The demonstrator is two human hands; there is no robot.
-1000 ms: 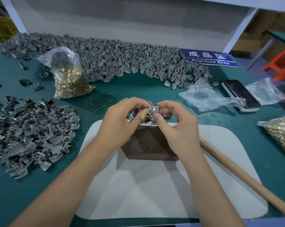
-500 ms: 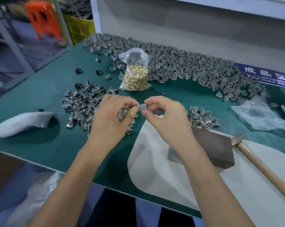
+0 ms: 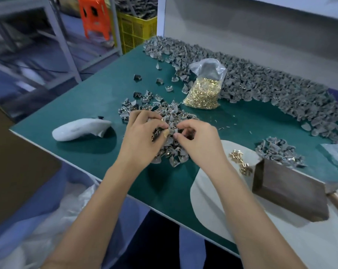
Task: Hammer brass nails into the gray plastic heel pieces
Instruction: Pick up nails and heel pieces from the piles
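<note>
Over the left pile [image 3: 170, 133], your left hand [image 3: 143, 138] and right hand [image 3: 197, 140], which pinched one heel piece above the block [image 3: 288, 193] a second ago, now pinch into the heap: probably a finished piece dropped off.

Matt gray plastic heel pieces [image 3: 261, 90]; shiny brass nails [image 3: 202, 94]; matt green tabletop [image 3: 98, 90]; dark wood block [image 3: 288, 193].
</note>
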